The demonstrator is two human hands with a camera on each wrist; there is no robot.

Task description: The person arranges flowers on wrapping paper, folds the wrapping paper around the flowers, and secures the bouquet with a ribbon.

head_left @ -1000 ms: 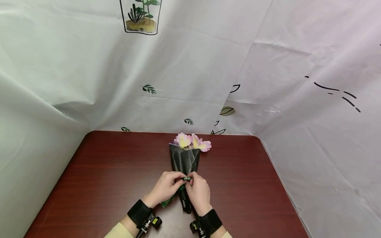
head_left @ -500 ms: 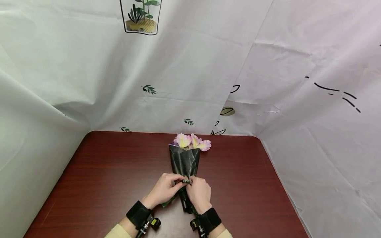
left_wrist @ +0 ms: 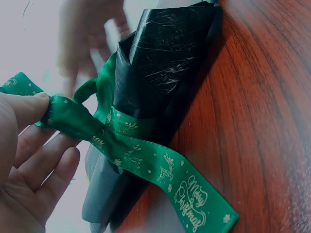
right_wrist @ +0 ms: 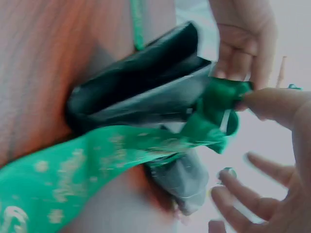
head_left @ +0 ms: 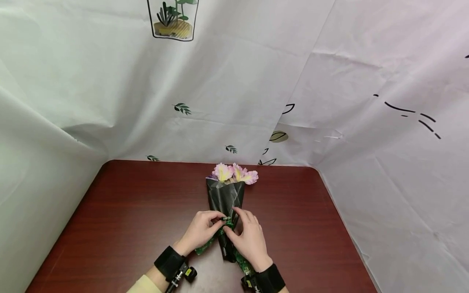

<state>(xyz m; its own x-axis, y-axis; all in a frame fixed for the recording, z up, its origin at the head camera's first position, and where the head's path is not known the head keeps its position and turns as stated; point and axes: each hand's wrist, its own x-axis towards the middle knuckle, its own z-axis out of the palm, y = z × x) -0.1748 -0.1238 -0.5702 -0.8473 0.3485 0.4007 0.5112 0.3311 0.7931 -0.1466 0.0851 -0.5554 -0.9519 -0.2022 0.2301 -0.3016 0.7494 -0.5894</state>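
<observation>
A bouquet in black wrapping [head_left: 224,197] lies on the table, pink and yellow flowers [head_left: 234,173] showing at its far end. Around its narrow part runs a green ribbon [left_wrist: 131,145] with pale reindeer and "Merry Christmas" print, knotted, with loops at the knot and two loose tails. My left hand [head_left: 199,228] pinches a folded piece of ribbon between thumb and fingers, left of the knot. Beside the knot, my right hand [head_left: 252,238] has its fingers spread apart; its thumb tip is at the ribbon, contact unclear. In the left wrist view the right hand is blurred.
The dark red-brown table [head_left: 139,203] has rounded far corners. White fabric [head_left: 227,81] with leaf and plant prints hangs behind and along both sides. Black bands with small cameras circle both wrists.
My right hand has let go of the ribbon at the knot, spread its fingers and moved slightly right. The left hand keeps its pinch. More of the knot and right tail now shows.
</observation>
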